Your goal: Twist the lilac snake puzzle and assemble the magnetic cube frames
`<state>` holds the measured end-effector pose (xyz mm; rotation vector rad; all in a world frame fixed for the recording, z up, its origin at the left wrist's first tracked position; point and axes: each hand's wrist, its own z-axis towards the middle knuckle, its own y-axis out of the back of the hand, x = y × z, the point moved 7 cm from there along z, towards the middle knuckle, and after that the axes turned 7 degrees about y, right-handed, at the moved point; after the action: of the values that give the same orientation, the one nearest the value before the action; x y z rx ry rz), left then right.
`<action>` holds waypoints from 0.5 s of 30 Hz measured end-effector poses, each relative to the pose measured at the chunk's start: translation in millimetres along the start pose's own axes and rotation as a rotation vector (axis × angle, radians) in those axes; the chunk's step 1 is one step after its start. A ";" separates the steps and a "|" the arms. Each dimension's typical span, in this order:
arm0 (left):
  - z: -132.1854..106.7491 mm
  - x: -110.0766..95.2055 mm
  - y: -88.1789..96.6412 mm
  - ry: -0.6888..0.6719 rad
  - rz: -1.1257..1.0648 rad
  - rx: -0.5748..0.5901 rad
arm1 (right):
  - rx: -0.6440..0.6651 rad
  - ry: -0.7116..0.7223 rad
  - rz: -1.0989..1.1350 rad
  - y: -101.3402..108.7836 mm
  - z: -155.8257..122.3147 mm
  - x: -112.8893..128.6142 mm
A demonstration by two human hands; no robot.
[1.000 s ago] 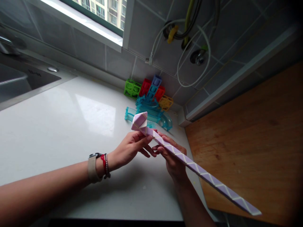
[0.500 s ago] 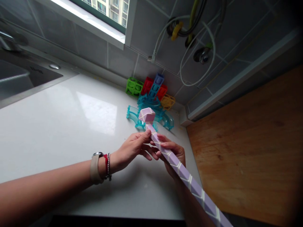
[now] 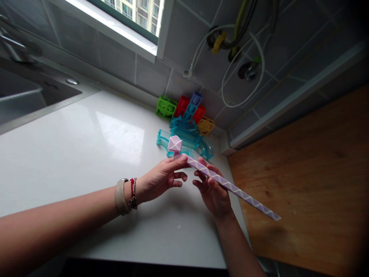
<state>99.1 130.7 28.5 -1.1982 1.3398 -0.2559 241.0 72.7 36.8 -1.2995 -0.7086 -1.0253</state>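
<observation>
A long purple-and-white twist snake puzzle [image 3: 230,187] is held above the white counter [image 3: 72,154]. Its far end is folded into a small knob. My left hand [image 3: 163,177] pinches the puzzle just below that knob; a watch and red bracelets sit on that wrist. My right hand [image 3: 213,190] grips the straight part a little further along, fingers curled over it. The loose tail sticks out to the right over the wooden board [image 3: 311,181].
Translucent blue track pieces [image 3: 187,138] and green, red, blue and yellow cage blocks [image 3: 184,109] lie in the counter's back corner. A sink [image 3: 25,96] is at far left. Cables and hoses [image 3: 239,46] hang on the tiled wall.
The straight tail swung from pointing down toward me back out to the right, now looking shorter. The folded knob end has turned. Both hands kept their grip.
</observation>
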 end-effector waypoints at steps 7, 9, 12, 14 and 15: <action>2.6 1.8 -2.1 0.047 0.095 0.054 | 0.035 -0.009 0.013 -3.1 3.3 -2.5; 3.9 0.2 -0.6 0.038 0.115 0.054 | 0.018 0.005 -0.007 -1.7 3.5 -1.8; 6.5 -3.5 6.5 0.021 0.199 -0.001 | -0.001 0.029 -0.058 -0.2 3.2 -0.8; 8.2 -6.0 11.7 0.003 0.282 -0.039 | 0.009 0.053 -0.105 -1.3 2.6 0.0; 8.9 -7.0 13.2 -0.010 0.321 -0.042 | 0.019 0.067 -0.130 -2.3 2.4 0.3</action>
<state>98.2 146.2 20.7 -0.9991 1.5105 0.0079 239.4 75.1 38.5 -1.2095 -0.7581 -1.1591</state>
